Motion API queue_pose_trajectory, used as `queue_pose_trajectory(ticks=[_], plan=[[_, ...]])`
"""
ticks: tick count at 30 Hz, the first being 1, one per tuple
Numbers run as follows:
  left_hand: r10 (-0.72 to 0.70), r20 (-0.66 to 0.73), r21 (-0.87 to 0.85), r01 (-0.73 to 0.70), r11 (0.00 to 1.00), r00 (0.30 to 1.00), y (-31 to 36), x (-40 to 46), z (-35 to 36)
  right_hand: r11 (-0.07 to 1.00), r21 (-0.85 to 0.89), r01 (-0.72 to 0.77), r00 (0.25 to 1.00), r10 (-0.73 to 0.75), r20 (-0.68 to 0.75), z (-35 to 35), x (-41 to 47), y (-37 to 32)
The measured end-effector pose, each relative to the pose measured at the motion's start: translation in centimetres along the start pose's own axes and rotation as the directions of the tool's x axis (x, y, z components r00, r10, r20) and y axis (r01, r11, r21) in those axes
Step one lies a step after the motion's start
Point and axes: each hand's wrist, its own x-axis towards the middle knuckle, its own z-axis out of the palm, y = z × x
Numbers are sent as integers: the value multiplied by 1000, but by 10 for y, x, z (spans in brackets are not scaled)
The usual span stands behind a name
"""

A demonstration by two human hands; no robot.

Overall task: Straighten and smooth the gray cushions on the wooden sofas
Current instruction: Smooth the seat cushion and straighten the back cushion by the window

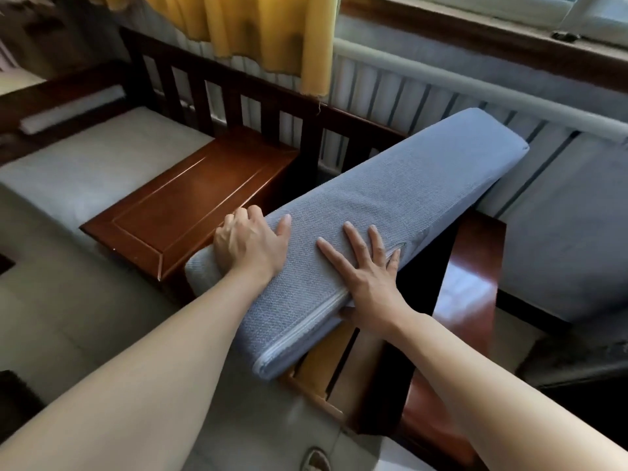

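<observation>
Head view: a long gray cushion [390, 198] stands tilted on edge across the wooden sofa frame [469, 283], beside a wooden side table [190, 202]. Left hand [249, 241] curls over its left edge, gripping it. Right hand [368, 277] presses flat on the fabric, fingers spread, thumb tucked under the zippered edge.

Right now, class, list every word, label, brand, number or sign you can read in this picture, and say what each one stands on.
None: no readable text shows anywhere.
The gray cushion under the left hand and right hand bears only a plain weave and a zipper.
The wooden side table, yellow curtain and sofa armrest carry no lettering.
</observation>
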Motion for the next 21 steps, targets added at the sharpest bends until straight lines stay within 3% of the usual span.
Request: queue_pose_trajectory(ticks=[13,21], plan=[[-148,-50,56,151,987,988,-10,-94,-12,981,-8,193,980,-193,47,7,-41,-7],[-294,-50,62,297,953,954,39,-135,-1,943,-16,334,942,-333,46,4,-51,51]])
